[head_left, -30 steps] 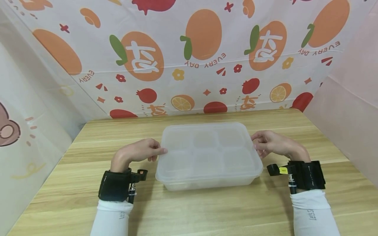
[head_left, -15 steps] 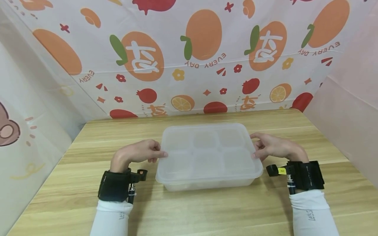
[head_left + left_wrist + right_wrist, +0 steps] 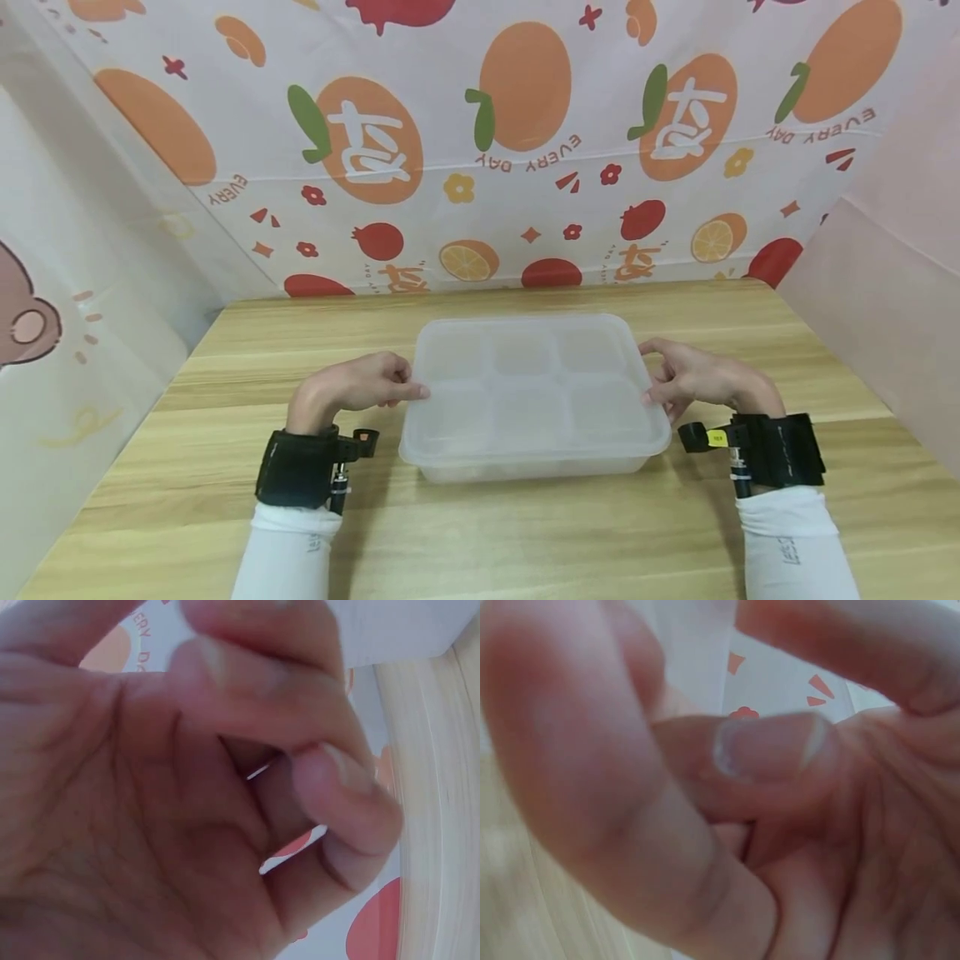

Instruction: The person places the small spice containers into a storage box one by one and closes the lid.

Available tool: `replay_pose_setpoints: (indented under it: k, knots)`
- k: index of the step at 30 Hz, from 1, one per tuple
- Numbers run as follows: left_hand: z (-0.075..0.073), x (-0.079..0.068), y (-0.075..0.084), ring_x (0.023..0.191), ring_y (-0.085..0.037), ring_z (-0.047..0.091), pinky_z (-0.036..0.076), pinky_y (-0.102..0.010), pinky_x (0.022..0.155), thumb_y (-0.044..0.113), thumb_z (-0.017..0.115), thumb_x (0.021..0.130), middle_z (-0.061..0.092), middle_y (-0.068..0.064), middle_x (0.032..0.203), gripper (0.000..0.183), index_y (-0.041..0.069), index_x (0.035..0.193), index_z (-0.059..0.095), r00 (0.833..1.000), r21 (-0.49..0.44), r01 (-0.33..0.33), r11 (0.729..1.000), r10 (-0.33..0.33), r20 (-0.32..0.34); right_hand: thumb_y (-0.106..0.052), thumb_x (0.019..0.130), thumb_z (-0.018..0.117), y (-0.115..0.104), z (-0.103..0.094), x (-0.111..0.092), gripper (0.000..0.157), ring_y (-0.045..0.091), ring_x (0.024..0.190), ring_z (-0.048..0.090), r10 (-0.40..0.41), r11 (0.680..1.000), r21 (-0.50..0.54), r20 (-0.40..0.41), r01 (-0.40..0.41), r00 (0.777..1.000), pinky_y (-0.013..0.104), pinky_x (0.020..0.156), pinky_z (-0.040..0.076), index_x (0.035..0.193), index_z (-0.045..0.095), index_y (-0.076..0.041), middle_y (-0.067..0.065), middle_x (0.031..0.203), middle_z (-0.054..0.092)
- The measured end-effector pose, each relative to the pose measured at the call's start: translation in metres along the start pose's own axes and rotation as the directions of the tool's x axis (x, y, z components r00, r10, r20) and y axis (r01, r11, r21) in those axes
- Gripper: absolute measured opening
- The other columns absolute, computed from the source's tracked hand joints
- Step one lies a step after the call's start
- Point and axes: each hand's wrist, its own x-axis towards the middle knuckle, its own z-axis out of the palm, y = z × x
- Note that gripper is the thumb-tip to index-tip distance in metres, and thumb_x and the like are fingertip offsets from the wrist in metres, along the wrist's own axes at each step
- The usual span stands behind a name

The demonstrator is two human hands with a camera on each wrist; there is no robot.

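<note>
A translucent white plastic storage box (image 3: 540, 471) sits lengthwise on the table in the head view. Its frosted lid (image 3: 534, 421) covers several compartments that show faintly through it. At the box's left end my left hand (image 3: 363, 383) pinches the rim, thumb on top and the other fingers bent below. My right hand (image 3: 693, 375) holds the opposite end, with its thumb at the lid's edge and index finger reaching along the side. Curled fingers fill both wrist views, and a pale part of the box (image 3: 409, 630) shows at the left wrist view's top right.
The light wood table (image 3: 517, 542) carries the box. Behind it hangs a fruit-printed cloth (image 3: 465, 225), with pale cloth on both sides. Each wrist wears a black strap (image 3: 300, 468) with a small camera mount, below which white sleeves (image 3: 288, 550) show.
My right thumb has come up onto the lid's edge, where earlier it was lower at the side. The left hand keeps its place on the box, and the head view has shifted slightly.
</note>
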Motion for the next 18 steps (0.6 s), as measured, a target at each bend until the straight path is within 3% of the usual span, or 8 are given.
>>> replay_pose_setpoints:
  k: [18]
  knots:
    - [0.0009, -0.0024, 0.0067, 0.054, -0.015, 0.033, 0.026, -0.028, 0.05, 0.033, 0.061, 0.085, 0.04, -0.001, 0.061, 0.031, 0.003, 0.079, 0.056, 0.999, 0.024, 0.044, 0.999, -0.044, 0.002, -0.008, 0.081, 0.065, 0.0019, 0.0008, -0.0018, 0.072, 0.036, 0.068, 0.06, -0.018, 1.0, 0.002, 0.008, 0.018, 1.0, 0.045, 0.058, 0.053, 0.131, 0.015, 0.008, 0.022, 0.086, 0.064]
